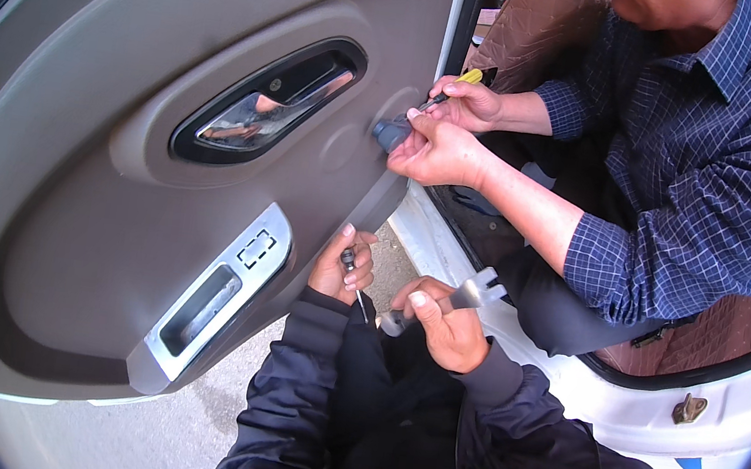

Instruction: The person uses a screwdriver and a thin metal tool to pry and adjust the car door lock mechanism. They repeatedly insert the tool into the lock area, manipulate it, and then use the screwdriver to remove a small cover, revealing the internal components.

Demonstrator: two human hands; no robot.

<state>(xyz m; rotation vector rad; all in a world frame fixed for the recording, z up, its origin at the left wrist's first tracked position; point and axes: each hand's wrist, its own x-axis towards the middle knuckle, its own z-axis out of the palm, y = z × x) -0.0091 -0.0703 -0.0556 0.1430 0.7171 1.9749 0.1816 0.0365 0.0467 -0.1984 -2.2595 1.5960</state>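
Right hand [447, 327] curls round grey fork-ended part [478, 291], above lap [400, 409]. Left hand [342, 263] wraps screwdriver [349, 259], shaft slanting down. Open pavement [209, 383] between left sleeve [291, 404] and lower edge of door panel [63, 231]. Black dashed marking [256, 249] on silver armrest plate [276, 224]. Farther, co-worker's hands [443, 156] hold yellow-handled tool [469, 76], grey round piece [391, 135].

The door panel [64, 222] looked matt plastic; its inner handle [247, 126] was chrome-glossy inside a shiny surround [317, 64]. The forked grey piece [479, 292] looked smooth and satiny, the screwdriver shaft [360, 299] metallic. The seat cover [540, 28] was quilted, the ground [195, 377] rough.
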